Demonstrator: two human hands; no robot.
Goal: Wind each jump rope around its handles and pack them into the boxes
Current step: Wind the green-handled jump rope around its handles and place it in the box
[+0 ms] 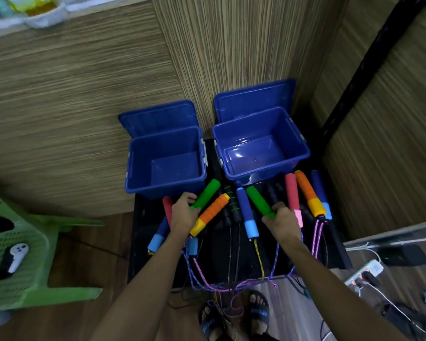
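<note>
Sandalled feet (234, 313) are standing at the bottom centre of the frame, nearest the camera, with loose braided purple and pink cords (221, 286) trailing over the front edge of the black table (305, 257) just above them.

Left hand (183, 214), lower centre-left, is curling its fingers round the lower end of a green foam jump-rope handle (207, 191) that is angling up towards the left blue plastic box (166, 163). Right hand (282, 220), lower centre-right, is gripping the lower end of the matching green foam handle (259, 200), which is pointing up and left towards the right blue plastic box (261, 148). Both hands are closed on their handles; neither is spread wide.

Outward from the hands, an orange-and-yellow foam handle (210, 214) is lying just beside the left hand. A blue foam handle with a light-blue end (246, 212) is lying between the hands, near a pair of black handles (230, 205). Pink (293, 195), orange-and-yellow (310, 195) and dark blue handles (320, 190) are lying at right. Both boxes are standing with lids tipped back and nothing visible inside.

Judgement: the step in hand is taking up the green rope. To do it well, the pair should be lifted clear so its cord is drawn free of the tangle at the table's front edge, then brought side by side before winding. Which cord belongs to the green handles cannot be told.
</note>
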